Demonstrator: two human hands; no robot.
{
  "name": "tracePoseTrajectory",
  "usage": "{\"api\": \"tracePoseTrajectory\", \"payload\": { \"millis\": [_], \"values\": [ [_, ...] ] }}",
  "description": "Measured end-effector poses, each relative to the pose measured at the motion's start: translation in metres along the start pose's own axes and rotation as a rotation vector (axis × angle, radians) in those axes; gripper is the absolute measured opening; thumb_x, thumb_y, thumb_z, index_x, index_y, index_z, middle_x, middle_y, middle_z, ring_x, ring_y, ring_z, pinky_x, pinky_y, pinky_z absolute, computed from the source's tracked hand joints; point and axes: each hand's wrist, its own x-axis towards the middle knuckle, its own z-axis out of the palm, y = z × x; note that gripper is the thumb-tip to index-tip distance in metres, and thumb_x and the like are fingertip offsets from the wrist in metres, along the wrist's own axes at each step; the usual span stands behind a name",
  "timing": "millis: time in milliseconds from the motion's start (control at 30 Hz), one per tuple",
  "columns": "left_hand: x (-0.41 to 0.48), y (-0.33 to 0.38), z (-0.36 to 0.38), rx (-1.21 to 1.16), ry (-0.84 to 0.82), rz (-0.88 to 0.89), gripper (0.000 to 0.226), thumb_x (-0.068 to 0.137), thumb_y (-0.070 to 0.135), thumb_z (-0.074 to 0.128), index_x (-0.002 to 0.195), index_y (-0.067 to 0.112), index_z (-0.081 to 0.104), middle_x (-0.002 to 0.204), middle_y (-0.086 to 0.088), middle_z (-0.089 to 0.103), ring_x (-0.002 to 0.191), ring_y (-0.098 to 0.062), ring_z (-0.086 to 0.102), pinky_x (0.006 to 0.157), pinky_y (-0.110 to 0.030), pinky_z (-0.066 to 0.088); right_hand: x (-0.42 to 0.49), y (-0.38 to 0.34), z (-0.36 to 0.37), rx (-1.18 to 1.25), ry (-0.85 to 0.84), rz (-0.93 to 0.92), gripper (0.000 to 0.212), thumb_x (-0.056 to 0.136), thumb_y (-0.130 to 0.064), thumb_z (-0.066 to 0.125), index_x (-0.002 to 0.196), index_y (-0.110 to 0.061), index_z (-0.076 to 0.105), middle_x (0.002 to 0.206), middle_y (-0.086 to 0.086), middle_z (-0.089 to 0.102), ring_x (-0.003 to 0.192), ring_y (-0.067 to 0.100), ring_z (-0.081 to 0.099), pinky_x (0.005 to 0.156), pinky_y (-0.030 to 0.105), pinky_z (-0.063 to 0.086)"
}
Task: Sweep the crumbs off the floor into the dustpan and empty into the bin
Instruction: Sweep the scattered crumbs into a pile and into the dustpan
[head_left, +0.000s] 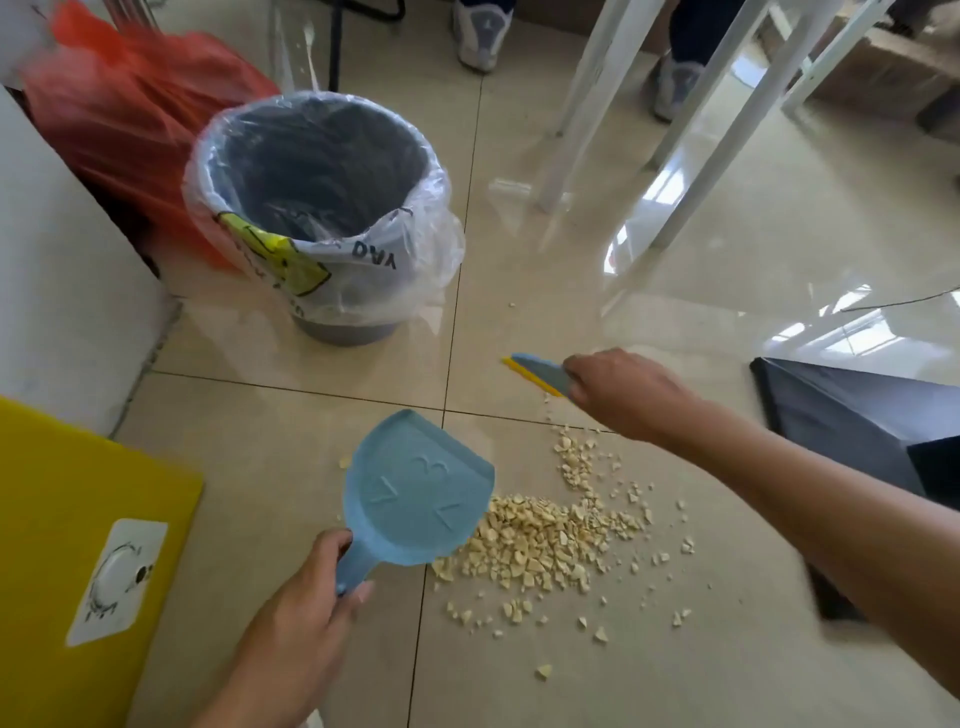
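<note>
A pile of pale yellow crumbs (540, 540) lies on the beige tiled floor, with loose bits scattered around it. My left hand (306, 587) grips the handle of a small blue dustpan (415, 493), tilted with its underside up, its edge at the left side of the pile. My right hand (623, 395) holds a blue brush with a yellow edge (535, 371) low over the floor, beyond the crumbs. The grey bin (322, 171), lined with a clear plastic bag, stands upright at the back left.
An orange plastic bag (130, 119) lies behind the bin, beside a white wall or cabinet (57, 291). A yellow board (62, 545) is at the left. White table legs (587, 104), a person's shoes (480, 36) and a dark object (852, 421) lie beyond and right.
</note>
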Motion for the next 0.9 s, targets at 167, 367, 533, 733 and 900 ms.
{"api": "tracePoseTrajectory", "payload": {
  "millis": [167, 367, 533, 733, 900],
  "values": [
    [0.011, -0.009, -0.006, 0.127, 0.021, -0.029, 0.039, 0.095, 0.018, 0.065, 0.119, 0.035, 0.039, 0.097, 0.005, 0.066, 0.079, -0.019, 0.065, 0.075, -0.035, 0.053, 0.109, 0.019, -0.009, 0.064, -0.002, 0.114, 0.02, 0.101, -0.019, 0.038, 0.095, -0.012, 0.056, 0.103, 0.021, 0.068, 0.086, 0.035, 0.059, 0.072, 0.039, 0.046],
    [0.005, -0.025, 0.03, -0.025, -0.063, -0.182, 0.042, 0.088, 0.009, 0.071, 0.116, 0.024, 0.043, 0.084, -0.003, 0.065, 0.064, -0.018, 0.062, 0.063, -0.03, 0.047, 0.17, 0.017, 0.025, 0.077, -0.037, 0.207, 0.035, 0.102, -0.008, 0.036, 0.13, -0.002, 0.057, 0.131, 0.023, 0.062, 0.119, 0.04, 0.059, 0.094, 0.039, 0.047],
    [0.005, -0.016, 0.042, -0.047, -0.12, -0.138, 0.036, 0.092, 0.022, 0.066, 0.112, 0.034, 0.039, 0.083, 0.004, 0.063, 0.058, -0.009, 0.058, 0.053, -0.014, 0.041, 0.129, 0.004, 0.063, 0.12, -0.04, 0.19, 0.034, 0.103, -0.009, 0.037, 0.132, -0.005, 0.055, 0.123, 0.026, 0.065, 0.109, 0.042, 0.062, 0.083, 0.039, 0.048],
    [-0.011, -0.014, 0.049, -0.087, -0.139, -0.158, 0.03, 0.095, 0.024, 0.063, 0.107, 0.037, 0.039, 0.09, 0.004, 0.067, 0.071, -0.013, 0.064, 0.067, -0.022, 0.049, 0.011, 0.001, 0.093, 0.15, -0.119, 0.137, 0.038, 0.106, -0.026, 0.039, 0.138, -0.016, 0.057, 0.111, 0.019, 0.073, 0.087, 0.033, 0.069, 0.071, 0.035, 0.05],
    [-0.024, -0.012, 0.062, -0.155, -0.174, -0.193, 0.031, 0.093, 0.018, 0.064, 0.11, 0.029, 0.041, 0.089, 0.002, 0.068, 0.077, 0.0, 0.065, 0.062, -0.012, 0.047, -0.074, -0.018, 0.096, 0.182, -0.271, 0.089, 0.036, 0.107, -0.029, 0.037, 0.135, -0.022, 0.057, 0.109, 0.015, 0.073, 0.093, 0.033, 0.07, 0.077, 0.04, 0.053]
  ]
}}
